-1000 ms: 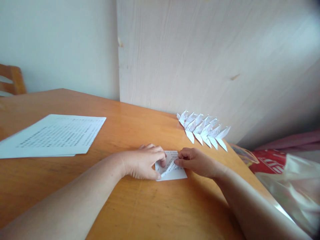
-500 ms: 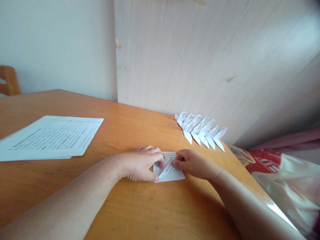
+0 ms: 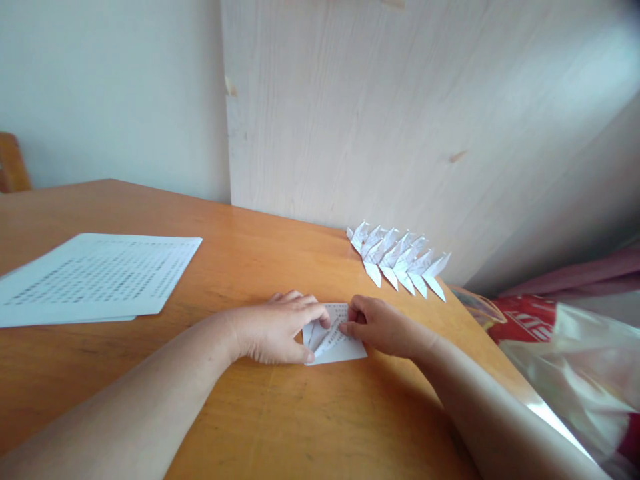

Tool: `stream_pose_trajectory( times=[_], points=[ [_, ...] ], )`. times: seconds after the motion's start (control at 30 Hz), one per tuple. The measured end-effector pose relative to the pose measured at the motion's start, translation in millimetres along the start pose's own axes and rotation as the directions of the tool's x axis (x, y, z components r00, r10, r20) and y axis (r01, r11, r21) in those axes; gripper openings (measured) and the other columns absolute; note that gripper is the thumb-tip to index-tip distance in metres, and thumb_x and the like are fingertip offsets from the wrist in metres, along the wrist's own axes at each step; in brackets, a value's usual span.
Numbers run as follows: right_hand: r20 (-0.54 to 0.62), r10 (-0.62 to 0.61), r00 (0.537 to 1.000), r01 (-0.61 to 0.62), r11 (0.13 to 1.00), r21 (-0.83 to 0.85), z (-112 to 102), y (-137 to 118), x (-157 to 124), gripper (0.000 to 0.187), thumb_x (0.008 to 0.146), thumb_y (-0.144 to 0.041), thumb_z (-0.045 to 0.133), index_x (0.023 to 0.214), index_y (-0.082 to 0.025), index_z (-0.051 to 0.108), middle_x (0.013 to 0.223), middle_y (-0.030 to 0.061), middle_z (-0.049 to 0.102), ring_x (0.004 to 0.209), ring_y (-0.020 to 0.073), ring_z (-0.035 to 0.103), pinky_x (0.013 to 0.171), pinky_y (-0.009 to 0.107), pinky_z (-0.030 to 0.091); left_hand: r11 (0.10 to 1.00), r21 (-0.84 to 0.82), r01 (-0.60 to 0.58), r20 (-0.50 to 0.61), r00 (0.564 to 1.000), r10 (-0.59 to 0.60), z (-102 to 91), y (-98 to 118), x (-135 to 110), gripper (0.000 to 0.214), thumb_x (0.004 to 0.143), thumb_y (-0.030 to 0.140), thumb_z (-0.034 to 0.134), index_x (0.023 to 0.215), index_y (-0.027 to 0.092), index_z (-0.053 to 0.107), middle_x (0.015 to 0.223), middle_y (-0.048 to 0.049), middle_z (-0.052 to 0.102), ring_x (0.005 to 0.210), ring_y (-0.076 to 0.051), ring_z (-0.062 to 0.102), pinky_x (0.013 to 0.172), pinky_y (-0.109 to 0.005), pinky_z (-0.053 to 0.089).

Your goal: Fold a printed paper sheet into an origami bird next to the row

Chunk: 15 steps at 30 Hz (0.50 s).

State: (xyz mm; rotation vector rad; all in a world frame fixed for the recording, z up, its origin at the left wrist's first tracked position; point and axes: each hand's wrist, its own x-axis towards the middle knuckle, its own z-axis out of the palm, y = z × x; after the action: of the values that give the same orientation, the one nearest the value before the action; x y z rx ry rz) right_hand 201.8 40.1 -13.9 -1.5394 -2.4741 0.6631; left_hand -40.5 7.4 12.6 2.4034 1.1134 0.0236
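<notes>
A small white printed slip of paper (image 3: 336,341) lies on the wooden table (image 3: 260,413) between my hands. My left hand (image 3: 275,327) rests on its left edge, with fingers curled and pressing the paper down. My right hand (image 3: 381,325) pinches a folded flap of the same slip at its middle and holds it over. Both hands touch the paper.
A row of several folded white paper pieces (image 3: 397,259) lies against the pale wooden board (image 3: 400,120) behind. A stack of printed sheets (image 3: 97,277) lies at the left. A red and clear plastic bag (image 3: 565,347) sits off the table's right edge.
The flap pinched by my right hand has been folded further to the left over the slip. The view has drifted slightly; my hands stay in place.
</notes>
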Motion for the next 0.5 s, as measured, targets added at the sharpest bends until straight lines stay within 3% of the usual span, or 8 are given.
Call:
stream_pose_trajectory(
  times=[0.23,0.5],
  points=[
    [0.014,0.012,1.000,-0.012,1.000,-0.003,-2.2,-0.7,0.0,0.021,0.083,-0.039,0.065,0.081,-0.019,0.058,0.076,0.0026,0.066,0.067,0.0149,0.055,0.055,0.026,0.035,1.000,0.007,-0.020,0.016,1.000,0.020,1.3,-2.1,1.2,0.058,0.078,0.042,0.063,0.135,0.042,0.049,0.132,-0.0007,0.051,0.122,-0.027,0.042,0.105,-0.042,0.034],
    [0.024,0.020,1.000,-0.021,0.999,0.028,-3.2,-1.4,-0.4,0.019,0.082,-0.037,0.065,0.080,-0.019,0.056,0.075,0.0022,0.065,0.066,0.0141,0.054,0.056,0.025,0.037,0.999,0.002,-0.049,0.025,0.998,0.049,2.0,-3.5,0.7,0.049,0.081,0.040,0.063,0.128,0.051,0.058,0.143,0.0020,0.045,0.130,-0.028,0.036,0.111,-0.047,0.028]
  ],
)
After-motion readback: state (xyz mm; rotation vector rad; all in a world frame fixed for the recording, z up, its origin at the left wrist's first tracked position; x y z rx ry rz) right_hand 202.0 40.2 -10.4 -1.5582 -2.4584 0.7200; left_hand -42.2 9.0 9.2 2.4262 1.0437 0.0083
